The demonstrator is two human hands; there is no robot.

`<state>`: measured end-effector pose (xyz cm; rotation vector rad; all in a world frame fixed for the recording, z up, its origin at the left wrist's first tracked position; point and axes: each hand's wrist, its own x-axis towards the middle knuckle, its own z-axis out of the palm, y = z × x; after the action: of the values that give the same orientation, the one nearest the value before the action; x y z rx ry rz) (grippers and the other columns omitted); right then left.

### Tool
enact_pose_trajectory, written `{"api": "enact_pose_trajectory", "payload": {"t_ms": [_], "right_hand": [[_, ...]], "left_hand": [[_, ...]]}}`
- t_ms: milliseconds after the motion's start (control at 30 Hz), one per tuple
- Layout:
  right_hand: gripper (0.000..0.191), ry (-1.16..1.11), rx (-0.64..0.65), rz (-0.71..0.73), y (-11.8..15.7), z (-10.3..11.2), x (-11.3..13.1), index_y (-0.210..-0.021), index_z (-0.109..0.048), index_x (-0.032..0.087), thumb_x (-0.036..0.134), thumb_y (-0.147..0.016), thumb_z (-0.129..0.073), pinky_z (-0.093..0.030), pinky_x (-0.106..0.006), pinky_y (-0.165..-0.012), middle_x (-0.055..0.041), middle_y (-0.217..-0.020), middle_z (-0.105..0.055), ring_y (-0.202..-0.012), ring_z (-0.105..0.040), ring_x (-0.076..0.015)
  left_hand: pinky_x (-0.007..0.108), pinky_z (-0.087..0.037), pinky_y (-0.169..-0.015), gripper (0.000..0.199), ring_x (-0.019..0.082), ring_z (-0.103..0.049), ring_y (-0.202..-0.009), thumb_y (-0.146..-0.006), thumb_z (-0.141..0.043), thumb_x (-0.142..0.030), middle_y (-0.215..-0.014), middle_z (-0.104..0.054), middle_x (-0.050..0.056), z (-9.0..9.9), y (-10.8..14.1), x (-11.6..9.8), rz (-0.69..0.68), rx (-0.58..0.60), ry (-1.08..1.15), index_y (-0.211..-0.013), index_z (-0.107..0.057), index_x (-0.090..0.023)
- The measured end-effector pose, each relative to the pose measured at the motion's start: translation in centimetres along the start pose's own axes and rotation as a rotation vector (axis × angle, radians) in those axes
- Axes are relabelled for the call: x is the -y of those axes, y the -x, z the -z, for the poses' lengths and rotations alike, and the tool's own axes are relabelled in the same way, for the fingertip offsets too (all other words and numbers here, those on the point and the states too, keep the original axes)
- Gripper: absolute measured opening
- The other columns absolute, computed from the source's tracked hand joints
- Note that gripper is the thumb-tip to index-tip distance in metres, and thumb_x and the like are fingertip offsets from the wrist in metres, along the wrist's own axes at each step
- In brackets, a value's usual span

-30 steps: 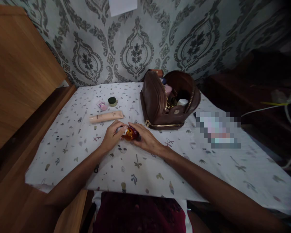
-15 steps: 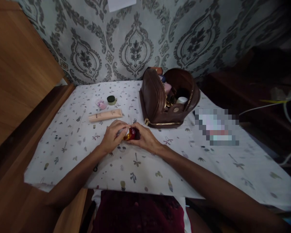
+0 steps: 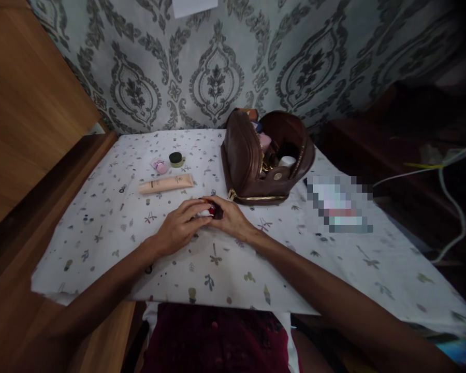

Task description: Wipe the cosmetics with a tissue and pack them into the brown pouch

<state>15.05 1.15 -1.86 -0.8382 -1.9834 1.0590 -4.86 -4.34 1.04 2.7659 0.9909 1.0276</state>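
Between my two hands, just above the cloth, is a small dark red jar (image 3: 213, 209) with a white part on its left side; most of it is covered by fingers. My left hand (image 3: 182, 223) closes its fingers on the white end. My right hand (image 3: 232, 217) wraps round the dark end. Beyond my left hand lies a peach squeeze tube (image 3: 166, 184). Behind the tube are a small pink-capped container (image 3: 160, 166), lying on its side, and a little green jar with a dark lid (image 3: 176, 159).
A brown leather cosmetic bag (image 3: 243, 166) stands unzipped behind my right hand, with a white-lidded item (image 3: 287, 161) and others inside. A blurred-out flat item (image 3: 339, 204) lies to the right. A wooden cabinet (image 3: 34, 88) borders the left; white cables (image 3: 458, 207) hang at right.
My left hand has turned round the jar's end, its fingers now stretched across the top. The gold part that showed is mostly covered. The whole view has shifted slightly.
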Motion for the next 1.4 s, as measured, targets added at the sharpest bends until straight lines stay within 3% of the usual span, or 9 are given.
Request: {"api": "enact_pose_trajectory", "payload": {"t_ms": [133, 300, 467, 667, 767, 900, 1167, 1300, 1400], "right_hand": [[0.049, 0.007, -0.008, 0.021, -0.2, 0.2, -0.4, -0.121, -0.063, 0.021, 0.03, -0.075, -0.079, -0.051, -0.036, -0.091, -0.0051, -0.111, -0.07, -0.101, -0.066, -0.0233], [0.053, 0.091, -0.061, 0.064, -0.4, 0.6, -0.9, -0.117, -0.069, 0.021, 0.036, -0.069, -0.087, -0.053, -0.039, -0.09, -0.0069, -0.105, -0.06, -0.1, -0.061, -0.0248], [0.062, 0.029, -0.037, 0.07, -0.3, 0.6, -1.0, -0.127, -0.064, 0.022, 0.042, -0.072, -0.085, -0.052, -0.041, -0.093, -0.0069, -0.109, -0.066, -0.101, -0.064, -0.0253], [0.066, -0.196, 0.01, 0.039, -0.1, 0.1, -0.5, -0.13, -0.059, 0.021, 0.047, -0.074, -0.082, -0.049, -0.038, -0.098, -0.0074, -0.12, -0.068, -0.111, -0.064, -0.0249], [0.059, -0.243, 0.033, 0.014, 0.0, -0.1, 0.0, -0.121, -0.059, 0.022, 0.046, -0.072, -0.082, -0.051, -0.034, -0.089, -0.0037, -0.106, -0.069, -0.098, -0.066, -0.0212], [0.052, -0.179, 0.065, -0.043, 0.3, -0.4, 0.7, -0.111, -0.053, 0.023, 0.04, -0.071, -0.082, -0.047, -0.027, -0.073, 0.0044, -0.084, -0.064, -0.076, -0.06, -0.015], [0.036, 0.157, -0.008, 0.094, 0.0, 0.6, 2.0, -0.098, -0.062, 0.021, 0.032, -0.072, -0.083, -0.045, -0.031, -0.075, 0.0002, -0.087, -0.054, -0.081, -0.053, -0.0179], [0.031, 0.112, 0.007, 0.045, 0.3, 1.2, 1.8, -0.094, -0.066, 0.02, 0.037, -0.074, -0.083, -0.048, -0.031, -0.074, 0.0007, -0.083, -0.053, -0.079, -0.055, -0.0177], [0.04, -0.089, -0.02, -0.029, 1.2, 1.2, 1.1, -0.1, -0.067, 0.021, 0.043, -0.071, -0.084, -0.053, -0.034, -0.078, -0.0009, -0.091, -0.059, -0.084, -0.06, -0.0183]], "left_hand": [[0.048, -0.05, -0.107, 0.031, 0.025, -0.051, -0.133, -0.101, -0.046, -0.018, -0.137, -0.06, 0.012, -0.4, 0.7, 0.3, 0.079, -0.011, 0.025, -0.127, -0.061, -0.025], [0.048, -0.044, -0.112, 0.058, 0.029, -0.051, -0.135, -0.097, -0.057, -0.041, -0.145, -0.053, 0.017, -0.6, 1.0, 1.4, 0.36, 0.014, 0.17, -0.148, -0.04, -0.021], [0.042, -0.047, -0.106, 0.058, 0.028, -0.059, -0.123, -0.092, -0.063, -0.048, -0.136, -0.061, 0.013, -0.3, 0.6, 2.2, 0.478, 0.069, 0.335, -0.142, -0.05, -0.022], [0.036, -0.049, -0.093, 0.047, 0.025, -0.062, -0.105, -0.089, -0.067, -0.046, -0.113, -0.066, 0.009, 0.2, -0.2, 1.3, 0.508, -0.012, 0.341, -0.128, -0.063, -0.022], [0.035, -0.048, -0.091, 0.043, 0.024, -0.061, -0.102, -0.09, -0.065, -0.046, -0.108, -0.066, 0.009, 0.2, -0.4, 1.0, 0.504, -0.054, 0.313, -0.125, -0.065, -0.021], [0.035, -0.046, -0.091, 0.04, 0.024, -0.061, -0.101, -0.093, -0.06, -0.046, -0.107, -0.066, 0.008, -0.3, -0.6, 0.8, 0.509, -0.077, 0.263, -0.123, -0.064, -0.02], [0.034, -0.048, -0.083, 0.029, 0.022, -0.061, -0.091, -0.092, -0.058, -0.045, -0.099, -0.066, 0.006, -0.5, -1.6, 0.1, 0.58, -0.063, 0.172, -0.107, -0.058, -0.02], [0.034, -0.047, -0.085, 0.024, 0.022, -0.061, -0.091, -0.095, -0.053, -0.044, -0.096, -0.066, 0.005, -0.1, -2.6, -0.4, 0.519, -0.044, 0.205, -0.1, -0.06, -0.021], [0.034, -0.048, -0.085, 0.026, 0.021, -0.061, -0.093, -0.099, -0.048, -0.042, -0.098, -0.066, 0.006, -0.1, -2.9, -1.1, 0.491, -0.031, 0.242, -0.104, -0.06, -0.02]]}}
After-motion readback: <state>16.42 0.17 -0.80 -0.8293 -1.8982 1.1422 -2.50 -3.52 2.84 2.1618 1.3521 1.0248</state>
